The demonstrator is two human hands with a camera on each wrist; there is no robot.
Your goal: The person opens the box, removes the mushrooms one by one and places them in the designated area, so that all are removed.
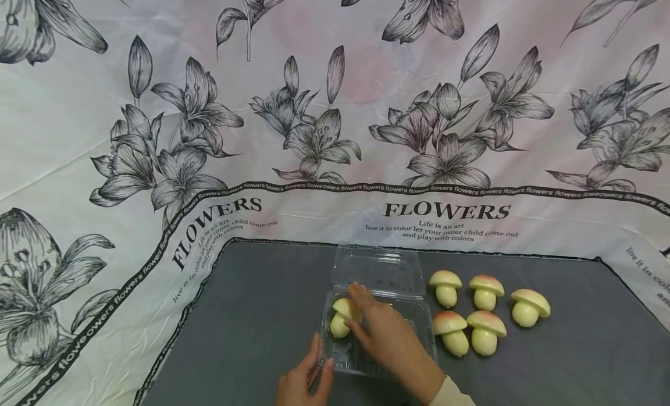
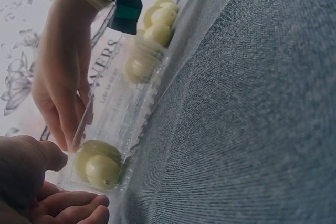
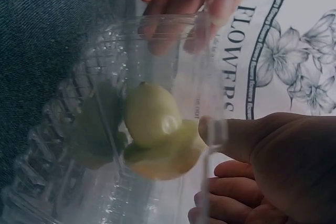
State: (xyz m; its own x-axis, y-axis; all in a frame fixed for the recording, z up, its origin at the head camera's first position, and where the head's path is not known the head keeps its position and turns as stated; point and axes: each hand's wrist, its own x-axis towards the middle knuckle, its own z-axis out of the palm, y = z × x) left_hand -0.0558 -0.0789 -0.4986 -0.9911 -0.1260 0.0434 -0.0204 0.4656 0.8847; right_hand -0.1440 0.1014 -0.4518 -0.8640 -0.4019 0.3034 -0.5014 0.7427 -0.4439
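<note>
A clear plastic clamshell container [image 1: 384, 368] lies on the grey surface with its lid [image 1: 377, 272] folded back. One pale yellow toy mushroom [image 1: 339, 327] sits inside at the left; it also appears through the wall in the right wrist view [image 3: 152, 111]. My right hand [image 1: 387, 336] reaches into the container, its extended fingers over the mushroom's cap and the thumb beside it. At the near left corner my left hand [image 1: 309, 377] grips the container's edge between thumb and fingers. In the left wrist view, the left fingers [image 2: 79, 203] lie beside the mushroom's end of the container.
Right of the container stand several more toy mushrooms [image 1: 484, 342] in two rows, some with reddish caps. A white cloth [image 1: 314, 214] with printed flowers and lettering hangs behind and borders the grey surface [image 1: 251, 313].
</note>
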